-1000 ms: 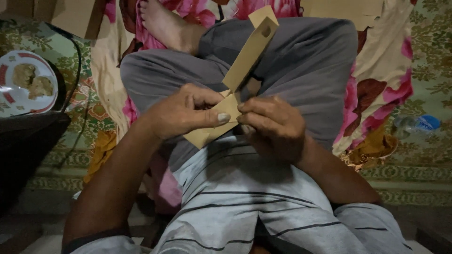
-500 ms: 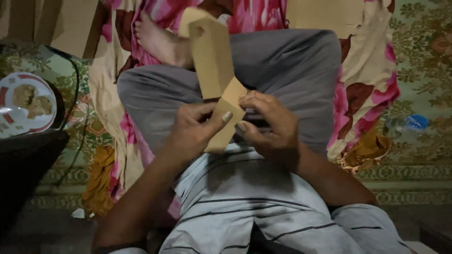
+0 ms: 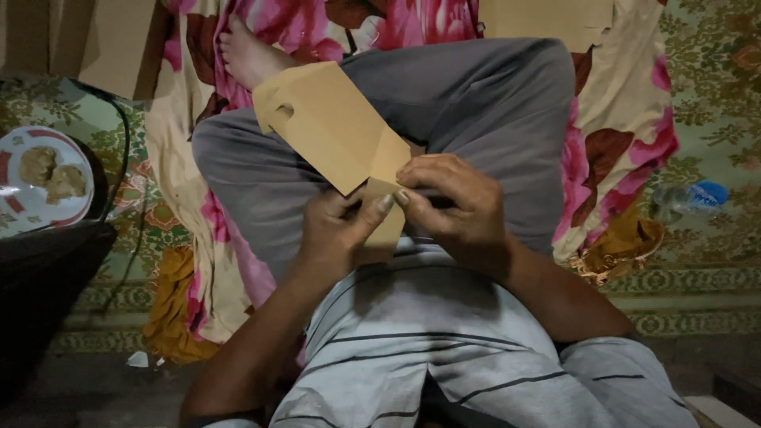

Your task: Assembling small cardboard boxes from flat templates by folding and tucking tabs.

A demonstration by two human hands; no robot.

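The brown paper bag (image 3: 329, 127) was judged light, thin and easily creased — stiff enough along its folds to stand out flat, but liable to tear at the small cut-out notch near its far corner. The soundest hold appeared to be at the folded near end, where both hands worked. The left hand (image 3: 337, 234) was pinched on that fold, thumb pressed over the paper; the right hand (image 3: 452, 206) was closed on the same fold, fingertips together against the edge. The bag was plain tan, flat, roughly rectangular, unprinted on the visible face. It lay above the grey-trousered knees (image 3: 476, 103), its far end angled toward the bare foot (image 3: 250, 55). Well left of the bag sat a plate (image 3: 24, 214) with food — right of it, a plastic bottle (image 3: 690, 198).
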